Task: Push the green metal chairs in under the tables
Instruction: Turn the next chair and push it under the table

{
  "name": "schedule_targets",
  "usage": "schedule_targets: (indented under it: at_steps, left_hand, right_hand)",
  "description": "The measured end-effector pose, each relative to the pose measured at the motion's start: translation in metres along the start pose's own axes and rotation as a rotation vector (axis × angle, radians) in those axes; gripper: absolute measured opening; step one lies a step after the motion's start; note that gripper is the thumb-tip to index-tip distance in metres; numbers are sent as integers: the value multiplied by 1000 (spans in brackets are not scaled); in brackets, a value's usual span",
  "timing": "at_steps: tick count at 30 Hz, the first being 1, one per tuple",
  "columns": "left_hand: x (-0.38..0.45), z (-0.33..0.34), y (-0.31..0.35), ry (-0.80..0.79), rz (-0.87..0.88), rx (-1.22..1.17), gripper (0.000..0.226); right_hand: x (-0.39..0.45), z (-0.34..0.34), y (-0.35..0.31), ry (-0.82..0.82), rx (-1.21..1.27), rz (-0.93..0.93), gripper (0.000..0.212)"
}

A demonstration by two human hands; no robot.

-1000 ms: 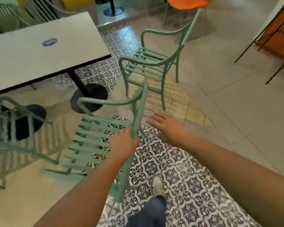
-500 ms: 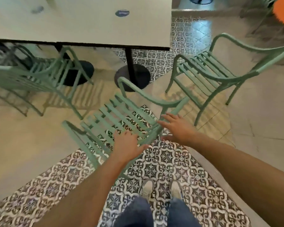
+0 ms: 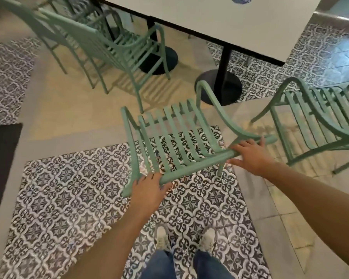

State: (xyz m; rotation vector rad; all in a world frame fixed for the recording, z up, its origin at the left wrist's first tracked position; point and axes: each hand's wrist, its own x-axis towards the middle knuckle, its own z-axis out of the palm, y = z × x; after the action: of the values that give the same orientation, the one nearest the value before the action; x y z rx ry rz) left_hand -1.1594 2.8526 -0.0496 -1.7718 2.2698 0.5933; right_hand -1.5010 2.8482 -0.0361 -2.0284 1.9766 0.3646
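A green metal chair (image 3: 175, 135) stands in front of me, its seat facing the white table (image 3: 220, 19). My left hand (image 3: 147, 192) grips the left end of its top back rail. My right hand (image 3: 250, 156) holds the right end of the same rail, fingers over it and thumb under. The chair's front stops short of the table's edge. A second green chair (image 3: 117, 45) at the left is partly under the table. A third green chair (image 3: 318, 117) stands to the right, out from the table.
Two black round pedestal bases (image 3: 220, 87) sit under the table ahead of the chair. A dark mat (image 3: 2, 162) lies at the left edge. My feet (image 3: 185, 238) stand on patterned floor tiles.
My view swung so the chair now faces the table squarely. My right hand moved from hovering near the back rail to holding its right end; my left hand kept its hold.
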Motion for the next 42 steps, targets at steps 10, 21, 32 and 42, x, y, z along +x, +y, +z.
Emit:
schedule_targets:
  at_steps: [10, 21, 32, 42]
  left_hand:
    - [9, -24, -44, -47, 193, 142, 41]
    - [64, -80, -116, 34, 256, 346, 35]
    - [117, -107, -124, 123, 288, 315, 40]
    - [124, -97, -141, 297, -448, -930, 88]
  right_hand:
    - [-13, 3, -41, -52, 20, 83, 68]
    - [-31, 3, -151, -33, 203, 358, 60]
    - [-20, 4, -180, 15, 319, 575, 55]
    - [-43, 14, -154, 799, 1199, 1423, 75]
